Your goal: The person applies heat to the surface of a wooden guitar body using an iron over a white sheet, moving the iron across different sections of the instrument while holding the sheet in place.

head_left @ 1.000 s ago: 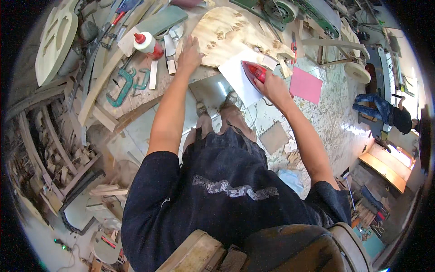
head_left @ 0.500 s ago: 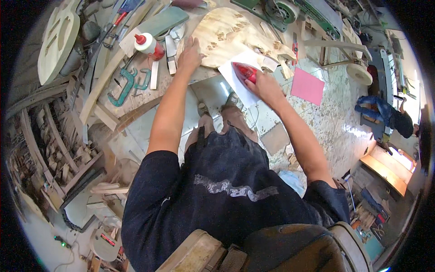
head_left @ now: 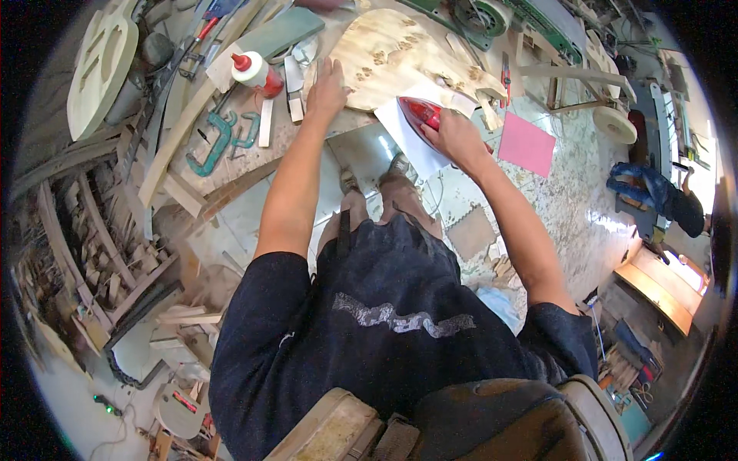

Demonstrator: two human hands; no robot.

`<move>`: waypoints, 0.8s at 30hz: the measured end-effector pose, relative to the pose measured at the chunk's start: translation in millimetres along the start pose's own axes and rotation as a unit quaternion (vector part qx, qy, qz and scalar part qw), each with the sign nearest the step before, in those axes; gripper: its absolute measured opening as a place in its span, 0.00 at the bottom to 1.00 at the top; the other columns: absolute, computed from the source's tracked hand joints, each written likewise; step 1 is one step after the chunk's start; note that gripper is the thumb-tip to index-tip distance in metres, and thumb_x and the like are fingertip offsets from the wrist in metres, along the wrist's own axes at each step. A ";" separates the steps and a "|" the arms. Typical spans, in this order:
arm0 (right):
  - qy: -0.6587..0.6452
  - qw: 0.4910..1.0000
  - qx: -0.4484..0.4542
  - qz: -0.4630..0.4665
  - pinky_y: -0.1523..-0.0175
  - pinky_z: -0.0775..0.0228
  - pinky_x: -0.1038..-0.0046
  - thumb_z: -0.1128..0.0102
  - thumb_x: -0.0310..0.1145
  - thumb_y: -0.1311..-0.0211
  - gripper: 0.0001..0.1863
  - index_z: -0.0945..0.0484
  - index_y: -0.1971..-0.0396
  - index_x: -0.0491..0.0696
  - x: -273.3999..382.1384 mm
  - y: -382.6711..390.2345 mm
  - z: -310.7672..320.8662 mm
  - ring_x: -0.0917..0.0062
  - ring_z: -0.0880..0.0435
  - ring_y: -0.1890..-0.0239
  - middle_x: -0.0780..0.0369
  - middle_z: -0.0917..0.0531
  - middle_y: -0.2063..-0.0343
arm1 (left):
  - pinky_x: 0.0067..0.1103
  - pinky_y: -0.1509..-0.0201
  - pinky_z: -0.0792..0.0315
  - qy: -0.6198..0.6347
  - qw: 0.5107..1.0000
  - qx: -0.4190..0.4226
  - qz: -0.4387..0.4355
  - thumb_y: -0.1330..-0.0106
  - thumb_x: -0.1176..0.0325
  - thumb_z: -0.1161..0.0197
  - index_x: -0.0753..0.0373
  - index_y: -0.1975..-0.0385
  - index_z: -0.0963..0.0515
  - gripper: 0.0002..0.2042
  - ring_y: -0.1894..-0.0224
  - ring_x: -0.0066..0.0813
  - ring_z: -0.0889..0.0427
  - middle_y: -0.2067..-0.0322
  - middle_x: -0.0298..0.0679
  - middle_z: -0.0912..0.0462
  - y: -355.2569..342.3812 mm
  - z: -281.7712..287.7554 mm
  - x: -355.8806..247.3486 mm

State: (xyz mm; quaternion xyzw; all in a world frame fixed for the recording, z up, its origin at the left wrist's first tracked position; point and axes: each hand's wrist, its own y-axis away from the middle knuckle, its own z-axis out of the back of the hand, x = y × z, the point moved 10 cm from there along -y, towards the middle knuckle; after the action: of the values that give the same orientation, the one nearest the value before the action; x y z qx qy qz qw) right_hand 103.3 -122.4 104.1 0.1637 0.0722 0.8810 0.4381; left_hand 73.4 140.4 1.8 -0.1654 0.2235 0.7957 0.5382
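Note:
My right hand (head_left: 453, 138) grips a red iron (head_left: 420, 115), which rests on a white sheet of paper (head_left: 400, 138) laid over the lower right edge of a pale, figured wooden board (head_left: 400, 61). My left hand (head_left: 329, 92) lies with fingers stretched out at the board's left edge. Left of it stand a white glue bottle with red cap (head_left: 257, 75) and some small wood strips (head_left: 294, 84). A pink square sheet (head_left: 526, 144) is to the right of the iron, and a red-handled tool (head_left: 505, 81) lies just above it.
Green C-clamps (head_left: 211, 150) and long boards (head_left: 169, 142) cover the bench's left. A carved pale wooden body (head_left: 100, 69) is at upper left, green machinery (head_left: 484, 27) at the back. A co-worker in jeans (head_left: 653, 192) is at far right. Offcuts (head_left: 100, 276) pile at lower left.
My right hand and the iron have moved slightly back and forth on the paper, now sitting a little higher than a second ago. My left hand stays at the board's edge.

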 end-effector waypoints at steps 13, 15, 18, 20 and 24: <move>-0.046 0.998 0.036 -0.023 0.56 0.22 0.50 0.39 0.53 0.34 0.30 0.23 0.61 0.34 0.3 10.8 -3.5 0.45 0.15 0.62 0.38 0.17 0.67 | 0.38 0.31 0.32 0.000 1.000 0.009 -0.015 0.37 0.62 0.32 0.63 0.26 0.44 0.40 0.29 0.52 0.34 0.24 0.56 0.52 -3.6 -4.7 3.3; -0.034 0.998 0.035 -0.040 0.56 0.22 0.49 0.39 0.53 0.34 0.30 0.23 0.61 0.33 -0.1 16.5 -2.6 0.45 0.15 0.62 0.38 0.17 0.68 | 0.38 0.31 0.32 -0.004 1.000 0.013 -0.012 0.37 0.62 0.32 0.64 0.26 0.44 0.40 0.30 0.52 0.33 0.25 0.57 0.52 -3.0 -8.0 9.8; -0.015 0.999 0.006 -0.037 0.59 0.21 0.49 0.41 0.55 0.33 0.32 0.24 0.60 0.33 -10.4 5.2 -0.8 0.43 0.15 0.66 0.39 0.16 0.70 | 0.38 0.31 0.32 -0.010 0.998 -0.039 -0.050 0.37 0.63 0.32 0.64 0.26 0.44 0.40 0.32 0.54 0.30 0.24 0.56 0.51 -2.8 -3.7 2.4; -0.037 0.997 0.000 -0.066 0.60 0.21 0.49 0.41 0.54 0.33 0.31 0.24 0.59 0.33 -14.1 -0.5 1.3 0.42 0.15 0.66 0.39 0.16 0.70 | 0.38 0.31 0.32 0.011 1.000 0.006 -0.008 0.36 0.62 0.33 0.63 0.26 0.44 0.40 0.33 0.55 0.30 0.24 0.53 0.51 -9.4 -6.0 7.9; -0.028 0.998 -0.012 -0.049 0.59 0.21 0.49 0.40 0.54 0.33 0.31 0.24 0.58 0.34 -8.1 22.0 -6.6 0.42 0.15 0.66 0.38 0.16 0.69 | 0.38 0.32 0.32 -0.021 1.000 0.013 -0.002 0.36 0.60 0.32 0.62 0.26 0.45 0.41 0.32 0.53 0.30 0.24 0.50 0.49 -4.8 -7.0 13.1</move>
State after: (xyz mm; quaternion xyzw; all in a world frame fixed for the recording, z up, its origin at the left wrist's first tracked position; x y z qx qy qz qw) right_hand 89.0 -142.1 102.0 0.1794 0.0566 0.8544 0.4844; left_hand 73.3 148.4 -11.5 -0.1422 0.2218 0.7948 0.5467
